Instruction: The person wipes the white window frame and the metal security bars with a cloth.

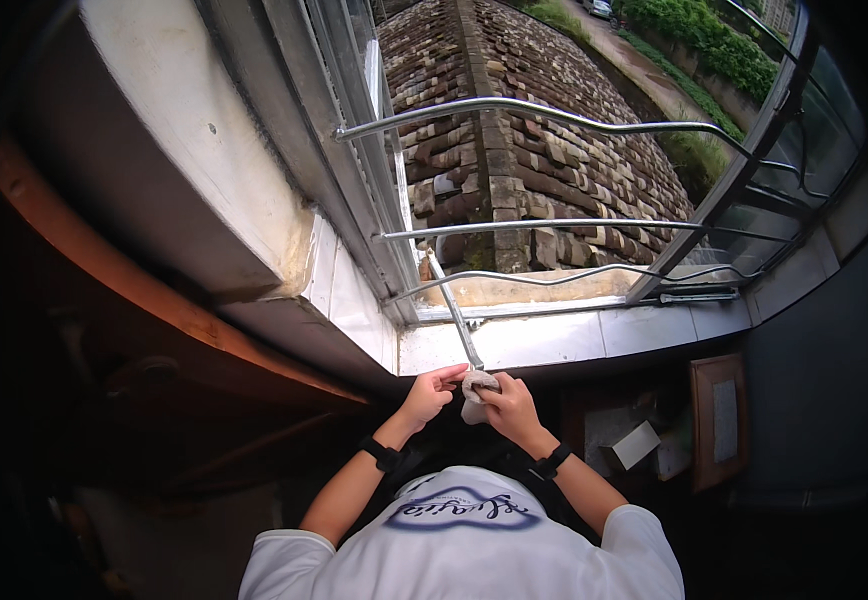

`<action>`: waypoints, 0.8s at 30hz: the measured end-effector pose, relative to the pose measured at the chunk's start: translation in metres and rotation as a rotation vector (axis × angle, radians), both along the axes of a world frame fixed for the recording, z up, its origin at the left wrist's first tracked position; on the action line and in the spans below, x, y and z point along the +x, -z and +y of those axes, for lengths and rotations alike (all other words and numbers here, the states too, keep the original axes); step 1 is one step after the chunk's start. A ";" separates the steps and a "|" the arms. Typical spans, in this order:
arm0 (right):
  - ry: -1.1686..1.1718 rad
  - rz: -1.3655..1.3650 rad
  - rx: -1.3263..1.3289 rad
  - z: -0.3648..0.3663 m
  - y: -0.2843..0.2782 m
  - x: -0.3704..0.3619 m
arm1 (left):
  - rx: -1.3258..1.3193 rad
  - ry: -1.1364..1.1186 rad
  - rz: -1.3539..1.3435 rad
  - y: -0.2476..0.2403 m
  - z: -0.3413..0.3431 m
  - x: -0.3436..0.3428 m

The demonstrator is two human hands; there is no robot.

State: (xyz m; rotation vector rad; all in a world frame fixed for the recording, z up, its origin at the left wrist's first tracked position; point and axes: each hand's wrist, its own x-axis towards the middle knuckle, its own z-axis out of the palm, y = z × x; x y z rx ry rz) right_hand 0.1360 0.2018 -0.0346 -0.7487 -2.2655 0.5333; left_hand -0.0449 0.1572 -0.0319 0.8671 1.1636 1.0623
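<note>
A crumpled pale grey cloth is bunched in my right hand, with thumb and fingers closed on it. The cloth is at the near end of a thin grey metal bar, which slants over the window sill toward me. Just left of the cloth is my left hand. Its index finger stretches toward the bar's end and its thumb is apart from it; I cannot tell whether the fingertip touches the cloth. The cloth hides the tip of the bar.
Beyond the white tiled sill is an open window frame crossed by metal guard rails. A tiled roof lies outside. White wall rises at left. Below right are a small white box and a wood-framed panel.
</note>
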 end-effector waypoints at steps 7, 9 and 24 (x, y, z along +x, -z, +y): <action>-0.044 0.063 -0.064 0.004 -0.006 0.002 | 0.109 -0.063 -0.116 -0.004 0.006 -0.001; -0.125 -0.086 -0.109 -0.001 0.004 0.007 | 0.110 -0.108 -0.199 -0.004 0.010 -0.001; -0.009 -0.079 -0.238 -0.009 0.028 0.040 | 0.029 0.040 0.043 0.049 0.035 0.038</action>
